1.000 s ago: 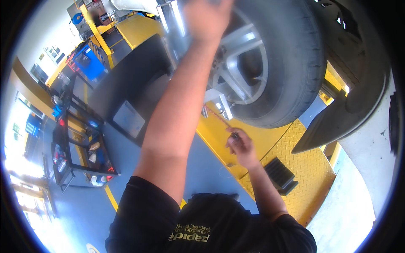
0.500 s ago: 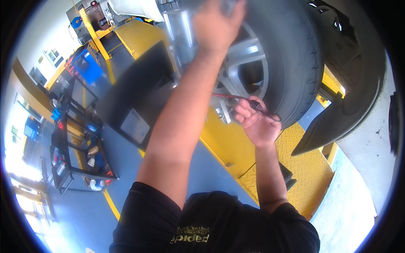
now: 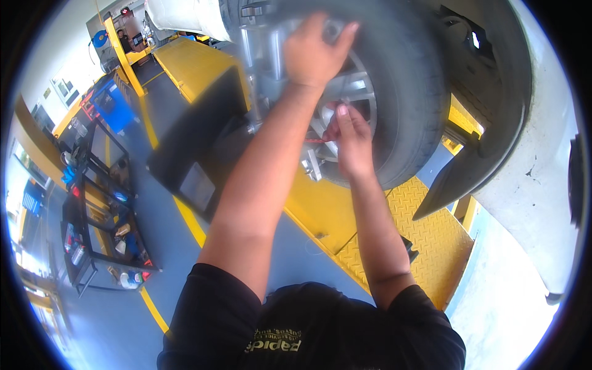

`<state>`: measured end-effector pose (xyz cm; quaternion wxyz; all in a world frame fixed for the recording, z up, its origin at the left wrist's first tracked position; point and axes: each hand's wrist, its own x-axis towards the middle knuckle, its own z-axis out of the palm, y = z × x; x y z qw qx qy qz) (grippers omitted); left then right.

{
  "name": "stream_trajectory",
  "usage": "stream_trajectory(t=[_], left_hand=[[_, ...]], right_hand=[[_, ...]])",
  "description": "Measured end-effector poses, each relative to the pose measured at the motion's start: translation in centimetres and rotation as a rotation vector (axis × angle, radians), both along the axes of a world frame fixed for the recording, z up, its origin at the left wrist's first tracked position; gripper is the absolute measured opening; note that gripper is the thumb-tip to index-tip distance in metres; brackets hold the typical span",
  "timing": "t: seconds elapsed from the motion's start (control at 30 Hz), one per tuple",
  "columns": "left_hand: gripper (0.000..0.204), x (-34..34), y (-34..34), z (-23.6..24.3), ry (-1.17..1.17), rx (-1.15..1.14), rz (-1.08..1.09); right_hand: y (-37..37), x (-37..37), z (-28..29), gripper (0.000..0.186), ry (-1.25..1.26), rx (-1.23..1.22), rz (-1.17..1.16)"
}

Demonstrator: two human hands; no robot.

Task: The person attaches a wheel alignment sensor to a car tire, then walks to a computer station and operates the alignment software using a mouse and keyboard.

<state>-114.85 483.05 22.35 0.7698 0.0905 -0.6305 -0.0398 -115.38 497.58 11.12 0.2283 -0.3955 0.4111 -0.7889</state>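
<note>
My left hand (image 3: 314,52) is curled on the silver metal clamp (image 3: 262,52) mounted across the wheel, thumb pointing up beside a small round knob; its finger contact is blurred. Lower right, my right hand (image 3: 349,132) is closed on a red cord (image 3: 314,140), its thumb raised near the spokes of the alloy wheel (image 3: 364,89). The black tire (image 3: 413,92) surrounds both. A dark panel (image 3: 182,123) with a pale rectangle stands left of the wheel, partly hidden by my left forearm.
A yellow ramp (image 3: 413,234) carries the raised car, whose white body (image 3: 524,209) and dark wheel arch are at right. A black tool cart (image 3: 92,253), a blue cabinet (image 3: 114,108) and a yellow lift post (image 3: 120,52) stand left. A person (image 3: 123,40) is in the background.
My right hand has risen from below the wheel onto the spokes, turning from palm-up to thumb-up with the red cord. My left hand has shifted slightly, staying high on the clamp.
</note>
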Motion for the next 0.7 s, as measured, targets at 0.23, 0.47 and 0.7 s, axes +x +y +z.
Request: stream_trajectory(t=[0.23, 0.47, 0.7], left_hand=[[0.044, 0.4, 0.2, 0.1, 0.029, -0.031, -0.050], [0.044, 0.3, 0.4, 0.1, 0.036, -0.030, -0.064], [0.045, 0.3, 0.6, 0.0, 0.042, -0.033, -0.023]], right_hand=[[-3.8, 0.1, 2.3, 0.037, -0.005, 0.124, -0.221], [-3.9, 0.9, 2.4, 0.033, -0.363, 0.060, -0.283], [-2.4, 0.2, -5.3, 0.016, -0.249, -0.020, -0.254]])
